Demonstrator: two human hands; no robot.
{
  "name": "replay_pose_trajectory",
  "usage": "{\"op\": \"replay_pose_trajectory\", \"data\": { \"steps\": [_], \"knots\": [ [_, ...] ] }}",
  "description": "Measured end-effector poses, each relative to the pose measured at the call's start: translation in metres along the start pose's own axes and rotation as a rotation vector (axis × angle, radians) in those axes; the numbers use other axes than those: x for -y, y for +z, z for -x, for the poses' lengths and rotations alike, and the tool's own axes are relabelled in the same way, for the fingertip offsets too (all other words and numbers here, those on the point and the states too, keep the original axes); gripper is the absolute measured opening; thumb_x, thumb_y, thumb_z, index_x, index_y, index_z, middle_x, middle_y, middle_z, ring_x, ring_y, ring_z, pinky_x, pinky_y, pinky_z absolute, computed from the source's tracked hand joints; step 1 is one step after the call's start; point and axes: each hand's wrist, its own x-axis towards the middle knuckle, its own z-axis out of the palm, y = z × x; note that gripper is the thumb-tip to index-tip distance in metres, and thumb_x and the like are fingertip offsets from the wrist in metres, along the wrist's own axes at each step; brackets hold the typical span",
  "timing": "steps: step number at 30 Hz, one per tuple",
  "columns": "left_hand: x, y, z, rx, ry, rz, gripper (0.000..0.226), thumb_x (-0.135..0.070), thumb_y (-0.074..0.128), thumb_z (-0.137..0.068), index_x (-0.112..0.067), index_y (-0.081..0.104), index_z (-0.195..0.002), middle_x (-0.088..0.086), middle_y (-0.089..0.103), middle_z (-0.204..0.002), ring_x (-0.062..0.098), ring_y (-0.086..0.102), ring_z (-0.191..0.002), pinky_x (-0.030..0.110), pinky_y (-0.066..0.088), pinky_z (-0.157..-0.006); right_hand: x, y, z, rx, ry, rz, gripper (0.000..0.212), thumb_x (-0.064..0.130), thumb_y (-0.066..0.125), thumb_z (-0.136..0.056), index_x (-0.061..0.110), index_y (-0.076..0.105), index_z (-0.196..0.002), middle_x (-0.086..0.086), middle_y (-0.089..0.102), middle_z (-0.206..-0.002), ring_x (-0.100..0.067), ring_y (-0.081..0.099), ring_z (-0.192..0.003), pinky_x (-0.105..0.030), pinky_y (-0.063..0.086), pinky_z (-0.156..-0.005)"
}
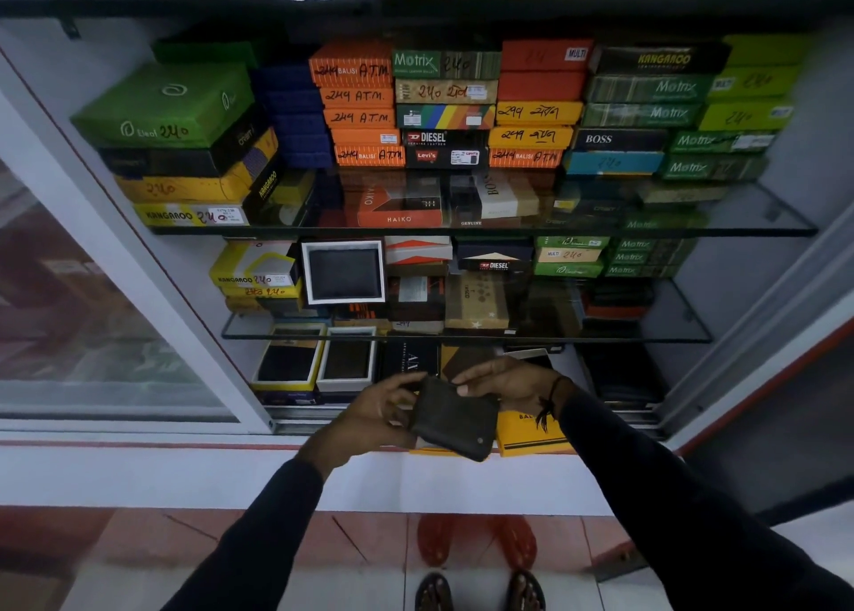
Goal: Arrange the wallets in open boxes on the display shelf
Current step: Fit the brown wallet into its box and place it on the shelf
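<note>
A dark folded wallet (455,418) is held in front of the lowest shelf. My left hand (376,409) grips its left edge and my right hand (501,384) pinches its top right. Below the wallet lies a yellow box (524,432), partly hidden by it. Two open boxes, one with a yellow rim (289,358) and one with a white rim (347,358), stand on the lowest shelf to the left, each with a dark wallet inside. Another open white-rimmed box (344,272) leans upright on the middle shelf with a dark wallet showing.
Stacks of closed wallet boxes fill the upper glass shelf (485,230) and the middle glass shelf (554,335). A sliding glass door (115,287) stands at the left. A black box (409,361) and dark boxes (624,379) sit on the lowest shelf. Feet in sandals are on the tiled floor.
</note>
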Motion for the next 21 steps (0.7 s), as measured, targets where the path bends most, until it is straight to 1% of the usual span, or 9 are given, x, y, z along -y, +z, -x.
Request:
{"op": "replay_pose_trajectory", "data": {
  "steps": [3, 6, 7, 9, 11, 14, 17, 19, 21],
  "knots": [
    [-0.006, -0.002, 0.009, 0.071, -0.001, 0.038, 0.085, 0.003, 0.089, -0.065, -0.026, 0.055, -0.137, 0.017, 0.069, -0.119, 0.030, 0.069, -0.104, 0.042, 0.060, -0.086, -0.006, 0.002, 0.007, 0.073, 0.015, 0.002, 0.040, 0.020, 0.074, -0.084, 0.011, 0.067, -0.123, -0.014, 0.062, -0.134, -0.029, 0.055, -0.128, -0.045, 0.047, -0.108],
    [-0.011, -0.004, 0.013, 0.148, -0.024, 0.217, 0.075, 0.012, 0.078, -0.073, -0.017, 0.055, -0.137, 0.022, 0.065, -0.128, 0.038, 0.064, -0.117, 0.045, 0.056, -0.094, -0.015, 0.004, 0.007, 0.122, 0.000, -0.195, 0.046, 0.030, 0.070, -0.087, 0.019, 0.062, -0.131, -0.015, 0.056, -0.142, -0.034, 0.051, -0.133, -0.051, 0.039, -0.114],
    [-0.012, -0.004, 0.015, 0.189, -0.036, 0.296, 0.072, 0.014, 0.073, -0.075, -0.013, 0.053, -0.139, 0.022, 0.064, -0.130, 0.035, 0.064, -0.118, 0.041, 0.057, -0.094, -0.017, 0.006, 0.007, 0.158, -0.017, -0.244, 0.043, 0.030, 0.066, -0.091, 0.022, 0.060, -0.133, -0.015, 0.056, -0.142, -0.034, 0.053, -0.130, -0.051, 0.041, -0.111],
    [-0.014, -0.002, 0.016, 0.256, -0.051, 0.410, 0.070, 0.010, 0.071, -0.077, -0.009, 0.049, -0.141, 0.019, 0.064, -0.128, 0.029, 0.065, -0.113, 0.034, 0.058, -0.088, -0.018, 0.012, 0.011, 0.233, -0.073, -0.255, 0.042, 0.022, 0.060, -0.094, 0.019, 0.058, -0.135, -0.014, 0.059, -0.135, -0.032, 0.059, -0.116, -0.043, 0.052, -0.095],
    [-0.012, -0.002, 0.016, 0.281, -0.050, 0.464, 0.073, 0.000, 0.078, -0.074, -0.008, 0.049, -0.141, 0.016, 0.064, -0.128, 0.028, 0.063, -0.115, 0.035, 0.056, -0.089, -0.015, 0.021, 0.016, 0.260, -0.120, -0.241, 0.041, 0.019, 0.067, -0.087, 0.014, 0.062, -0.127, -0.014, 0.064, -0.121, -0.026, 0.062, -0.102, -0.033, 0.057, -0.081],
    [-0.001, -0.006, 0.013, 0.251, -0.058, 0.508, 0.083, -0.013, 0.090, -0.068, -0.007, 0.051, -0.141, 0.019, 0.060, -0.136, 0.035, 0.056, -0.126, 0.042, 0.051, -0.103, -0.017, 0.024, 0.017, 0.186, -0.133, -0.212, 0.033, 0.019, 0.070, -0.083, 0.009, 0.068, -0.113, -0.013, 0.067, -0.107, -0.025, 0.063, -0.100, -0.034, 0.056, -0.085],
    [0.013, -0.013, 0.015, 0.094, -0.106, 0.545, 0.093, -0.017, 0.097, -0.057, -0.006, 0.053, -0.138, 0.018, 0.066, -0.129, 0.032, 0.065, -0.113, 0.039, 0.059, -0.093, -0.023, 0.010, 0.019, -0.020, -0.107, -0.064, 0.020, 0.018, 0.067, -0.089, 0.011, 0.073, -0.107, -0.015, 0.064, -0.112, -0.027, 0.060, -0.106, -0.042, 0.050, -0.095],
    [0.021, -0.018, 0.021, -0.032, -0.129, 0.495, 0.099, -0.024, 0.100, -0.049, -0.010, 0.055, -0.136, 0.017, 0.069, -0.126, 0.030, 0.068, -0.105, 0.036, 0.058, -0.087, -0.026, -0.003, 0.027, -0.141, -0.106, 0.039, 0.021, 0.021, 0.072, -0.086, 0.012, 0.075, -0.105, -0.008, 0.068, -0.108, -0.021, 0.061, -0.101, -0.035, 0.052, -0.086],
    [0.024, -0.015, 0.024, -0.100, -0.130, 0.379, 0.094, -0.029, 0.100, -0.047, -0.016, 0.059, -0.131, 0.016, 0.071, -0.124, 0.031, 0.067, -0.111, 0.039, 0.055, -0.088, -0.027, -0.008, 0.033, -0.196, -0.111, 0.133, 0.020, 0.024, 0.076, -0.083, 0.014, 0.076, -0.100, 0.000, 0.071, -0.099, -0.017, 0.064, -0.096, -0.029, 0.053, -0.077]
  ]
}}
